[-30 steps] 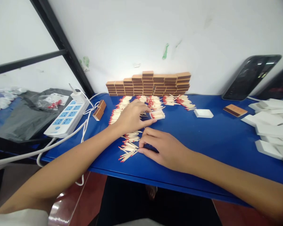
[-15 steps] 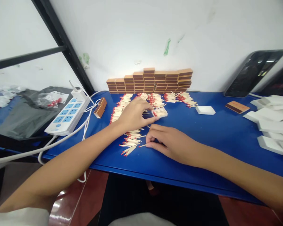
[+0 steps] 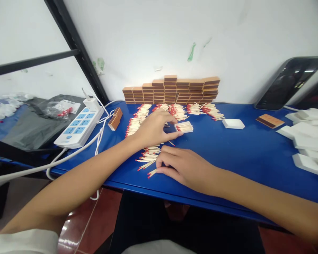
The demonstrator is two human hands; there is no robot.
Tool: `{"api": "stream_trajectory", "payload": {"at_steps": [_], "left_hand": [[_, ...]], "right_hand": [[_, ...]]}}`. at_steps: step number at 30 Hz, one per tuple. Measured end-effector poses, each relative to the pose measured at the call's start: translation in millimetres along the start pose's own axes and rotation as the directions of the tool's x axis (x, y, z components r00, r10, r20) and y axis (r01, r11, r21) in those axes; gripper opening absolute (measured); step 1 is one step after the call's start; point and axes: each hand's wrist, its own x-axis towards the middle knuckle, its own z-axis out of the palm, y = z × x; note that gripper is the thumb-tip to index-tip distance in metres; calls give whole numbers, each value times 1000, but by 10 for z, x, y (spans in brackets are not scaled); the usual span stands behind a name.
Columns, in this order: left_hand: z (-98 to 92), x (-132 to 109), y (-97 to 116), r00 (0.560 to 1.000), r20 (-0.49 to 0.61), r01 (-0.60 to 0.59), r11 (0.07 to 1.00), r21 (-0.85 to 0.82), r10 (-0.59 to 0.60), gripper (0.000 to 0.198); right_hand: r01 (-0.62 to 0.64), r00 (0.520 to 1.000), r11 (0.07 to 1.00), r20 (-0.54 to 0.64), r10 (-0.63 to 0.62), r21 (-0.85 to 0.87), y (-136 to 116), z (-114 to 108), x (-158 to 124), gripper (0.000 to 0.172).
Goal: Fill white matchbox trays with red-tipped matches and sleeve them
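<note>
A white matchbox tray (image 3: pixel 187 127) holding red-tipped matches is found on the blue tabletop (image 3: pixel 214 155). Its left end is gripped between the thumb and fingers of the left hand (image 3: pixel 159 126), which is half curled. In front of the tray and to its left, loose matches (image 3: pixel 152 173) are pinched between the thumb and index finger of the right hand (image 3: pixel 180 167), the other fingers being bent inward; whether these matches are lifted clear cannot be told. A single match (image 3: pixel 171 143) is noted just in front of the tray. Match heaps (image 3: pixel 141 113) are spread behind the tray and to its left, partly covered by the left arm. Behind the tray, matchboxes (image 3: pixel 171 93) are stacked along the wall. To the tray's right are placed, in order, a second white tray (image 3: pixel 233 124), a brown matchbox (image 3: pixel 270 120) and piled white trays (image 3: pixel 311 139). A power strip (image 3: pixel 79 127) is positioned well to its left.
</note>
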Motion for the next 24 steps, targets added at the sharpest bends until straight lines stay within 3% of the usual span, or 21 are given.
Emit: {"api": "stream_trajectory", "payload": {"at_steps": [8, 14, 19, 24], "left_hand": [[-17, 9, -17, 999, -33, -15, 999, 34, 17, 26], [-82, 8, -60, 999, -48, 16, 992, 126, -10, 28], [-100, 0, -88, 1000, -18, 18, 992, 125, -16, 29], [-58, -17, -87, 1000, -23, 24, 995, 101, -22, 29]], "right_hand": [[-213, 974, 977, 72, 213, -8, 155, -380, -141, 23], [-250, 967, 964, -66, 245, -93, 672, -693, -297, 30], [-318, 948, 939, -51, 314, -130, 979, -774, -309, 31], [-382, 924, 922, -26, 381, -58, 982, -803, -292, 33]]}}
